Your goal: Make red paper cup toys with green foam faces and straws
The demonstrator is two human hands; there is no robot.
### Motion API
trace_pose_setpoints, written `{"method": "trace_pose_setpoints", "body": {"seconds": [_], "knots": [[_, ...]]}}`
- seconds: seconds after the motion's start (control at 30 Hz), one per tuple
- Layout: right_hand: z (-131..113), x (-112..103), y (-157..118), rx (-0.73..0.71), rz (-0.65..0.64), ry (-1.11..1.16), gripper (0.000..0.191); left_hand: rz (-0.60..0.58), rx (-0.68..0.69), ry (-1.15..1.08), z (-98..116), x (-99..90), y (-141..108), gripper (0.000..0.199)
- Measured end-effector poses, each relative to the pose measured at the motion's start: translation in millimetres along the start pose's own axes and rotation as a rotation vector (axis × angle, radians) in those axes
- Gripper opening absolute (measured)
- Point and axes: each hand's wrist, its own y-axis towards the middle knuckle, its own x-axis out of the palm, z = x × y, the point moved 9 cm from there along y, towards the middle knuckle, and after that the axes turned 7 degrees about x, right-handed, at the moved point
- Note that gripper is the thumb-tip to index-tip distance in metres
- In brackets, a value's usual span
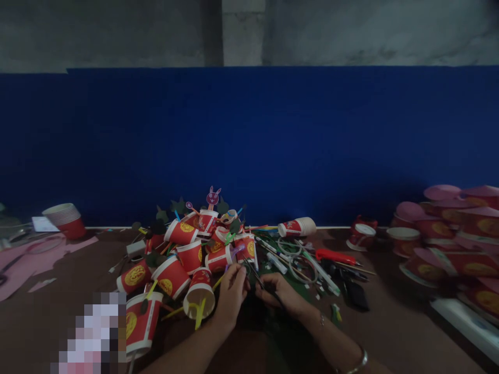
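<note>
My right hand (281, 292) is closed around the handles of a pair of scissors (257, 277), whose blades point up and left. Close beside the blades, my left hand (233, 284) is pinched shut. Something small and dark seems to be at its fingertips, too dim to name. Just beyond both hands lies a heap of red-and-white paper cups (190, 255), many tipped over, with straws and dark paper cutouts among them. A pink rabbit cutout (212, 197) stands up from a cup at the back.
Pens and straws (278, 254) lie right of the heap, near a red tool (338, 256) and a black object (355, 295). Pink-topped cups (438, 228) pile up at the far right. At left are stacked cups (64, 218) and pink paper (35, 258). A blue panel (249, 140) stands behind.
</note>
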Motion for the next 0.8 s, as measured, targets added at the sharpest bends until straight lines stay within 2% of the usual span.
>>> {"method": "trace_pose_setpoints", "body": {"seconds": [0.4,0.63,0.8], "knots": [[-1.1,0.1,-1.2,-0.001,0.004,-0.007,0.036,-0.051,0.016,0.031,4.4,4.8,0.0,0.030],[-3.1,0.2,-0.5,-0.018,-0.002,0.011,0.036,-0.013,0.002,0.014,3.1,2.1,-0.8,0.029],[1.2,-0.1,-0.5,-0.011,-0.022,-0.006,0.036,-0.030,0.019,0.019,7.5,3.7,-1.0,0.031]]}}
